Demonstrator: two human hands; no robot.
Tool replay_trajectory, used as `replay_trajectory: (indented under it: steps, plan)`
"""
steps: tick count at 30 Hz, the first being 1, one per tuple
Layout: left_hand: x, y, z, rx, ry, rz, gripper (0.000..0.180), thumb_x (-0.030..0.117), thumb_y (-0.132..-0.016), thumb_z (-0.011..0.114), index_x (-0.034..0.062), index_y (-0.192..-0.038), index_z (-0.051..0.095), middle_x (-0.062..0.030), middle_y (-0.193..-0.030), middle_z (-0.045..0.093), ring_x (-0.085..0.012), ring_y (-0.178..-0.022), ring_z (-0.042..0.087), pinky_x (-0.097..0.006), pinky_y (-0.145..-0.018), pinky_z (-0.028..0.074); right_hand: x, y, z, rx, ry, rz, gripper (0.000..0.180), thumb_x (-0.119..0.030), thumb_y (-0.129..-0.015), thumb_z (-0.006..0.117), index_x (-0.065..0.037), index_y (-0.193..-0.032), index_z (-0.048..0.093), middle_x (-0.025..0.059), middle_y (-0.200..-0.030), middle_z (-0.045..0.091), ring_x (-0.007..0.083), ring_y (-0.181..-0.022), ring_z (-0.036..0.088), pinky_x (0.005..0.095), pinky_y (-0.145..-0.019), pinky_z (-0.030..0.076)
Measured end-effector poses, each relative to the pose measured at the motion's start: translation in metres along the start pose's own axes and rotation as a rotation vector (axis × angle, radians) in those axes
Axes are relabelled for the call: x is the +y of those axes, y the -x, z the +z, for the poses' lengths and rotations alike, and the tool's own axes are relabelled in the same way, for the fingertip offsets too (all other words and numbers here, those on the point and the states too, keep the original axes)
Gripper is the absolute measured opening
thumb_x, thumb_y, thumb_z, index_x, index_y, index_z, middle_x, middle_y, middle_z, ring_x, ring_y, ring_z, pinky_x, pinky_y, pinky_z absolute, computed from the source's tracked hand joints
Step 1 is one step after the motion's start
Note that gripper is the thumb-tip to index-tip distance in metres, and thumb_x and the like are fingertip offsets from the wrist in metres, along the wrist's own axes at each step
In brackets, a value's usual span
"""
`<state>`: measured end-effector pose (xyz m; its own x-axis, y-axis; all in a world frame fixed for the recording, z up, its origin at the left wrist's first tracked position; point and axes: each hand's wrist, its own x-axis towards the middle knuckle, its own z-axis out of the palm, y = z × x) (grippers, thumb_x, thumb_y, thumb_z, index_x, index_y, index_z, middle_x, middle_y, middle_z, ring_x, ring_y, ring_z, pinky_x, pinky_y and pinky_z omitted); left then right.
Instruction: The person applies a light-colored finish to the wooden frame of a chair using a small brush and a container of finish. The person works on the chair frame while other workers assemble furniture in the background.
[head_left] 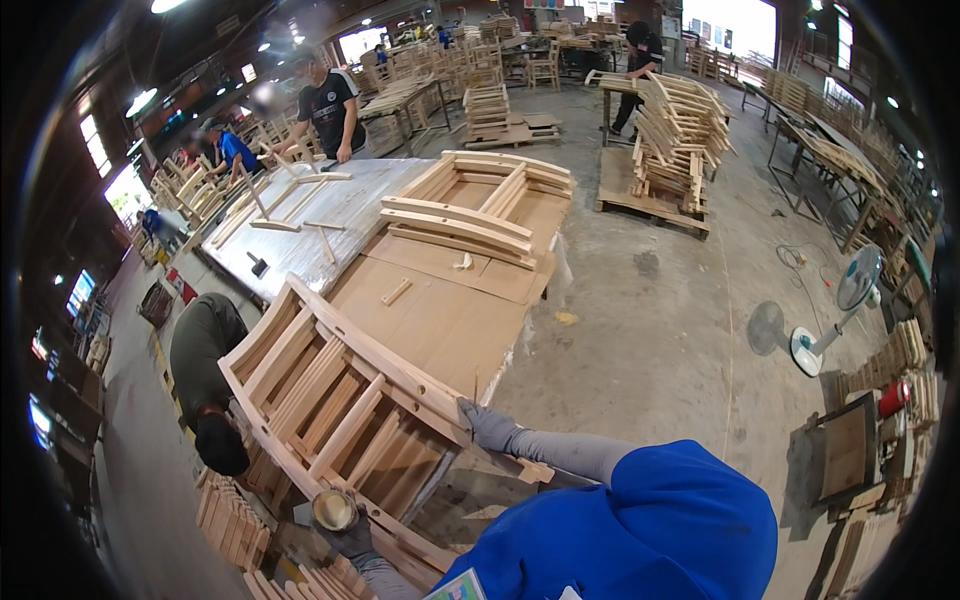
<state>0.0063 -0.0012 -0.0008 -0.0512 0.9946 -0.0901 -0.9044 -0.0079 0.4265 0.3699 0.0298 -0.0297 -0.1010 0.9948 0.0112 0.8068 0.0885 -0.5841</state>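
My left hand [350,538], in a grey glove, is closed around a small round cup [335,511] with cream-coloured stuff in it. It is beside the near left end of a pale wooden frame [330,345] with curved rails and several slats. At the frame's right corner is my gloved right hand [490,428], fingers drawn together against the rail. A thin stick [476,386] rises from its fingertips; the grip itself is partly hidden. The frame lies over the near end of a cardboard-covered table [440,300], and dark holes show along its long rail.
Farther along the table lies a stack of similar frames [480,205], with a small wood piece [397,292] nearer. A person [205,350] bends down close by on the left. Stacked wood parts [230,520] stand low at the left. A fan [845,310] stands on the right.
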Motion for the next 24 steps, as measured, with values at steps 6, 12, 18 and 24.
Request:
replay_trajectory:
  steps: [6, 12, 18, 24]
  plan:
    - [-0.001, 0.0, 0.005, -0.032, -0.003, -0.025, 0.056, 0.051, -0.085, 0.052, 0.0172, -0.129, 0.043, -0.0159, -0.131, 0.044, -0.0381, -0.111, 0.05, -0.05, -0.073, 0.053, 0.002, 0.001, 0.0, 0.008, -0.005, -0.008, 0.075, -0.017, -0.078, 0.049, -0.002, -0.141, 0.013, 0.0253, -0.128, 0.043, 0.0365, -0.099, 0.057, 0.0409, -0.082, 0.047]
    - [-0.001, -0.001, 0.007, -0.05, 0.048, -0.025, 0.053, 0.05, -0.086, 0.052, 0.0156, -0.126, 0.045, -0.0162, -0.129, 0.044, -0.0382, -0.109, 0.05, -0.051, -0.071, 0.053, 0.001, 0.0, 0.001, -0.018, 0.021, 0.02, 0.074, -0.017, -0.078, 0.049, -0.002, -0.141, 0.013, 0.0257, -0.129, 0.042, 0.0372, -0.097, 0.058, 0.0413, -0.083, 0.047]
    - [0.002, -0.002, 0.006, -0.084, 0.052, -0.038, 0.052, 0.05, -0.086, 0.051, 0.0167, -0.124, 0.046, -0.0157, -0.125, 0.047, -0.0395, -0.107, 0.051, -0.056, -0.068, 0.053, -0.004, 0.001, -0.002, -0.046, 0.005, 0.019, 0.074, -0.016, -0.078, 0.048, -0.003, -0.142, 0.013, 0.0262, -0.13, 0.041, 0.0384, -0.096, 0.057, 0.0419, -0.083, 0.046]
    - [0.01, 0.001, -0.003, -0.091, 0.082, -0.029, 0.059, 0.056, -0.084, 0.048, 0.0166, -0.128, 0.045, -0.0169, -0.13, 0.045, -0.0429, -0.116, 0.045, -0.06, -0.076, 0.05, -0.011, -0.002, -0.002, -0.116, -0.038, 0.07, 0.073, -0.016, -0.078, 0.049, -0.002, -0.141, 0.014, 0.0282, -0.129, 0.041, 0.0405, -0.101, 0.055, 0.0423, -0.086, 0.045]
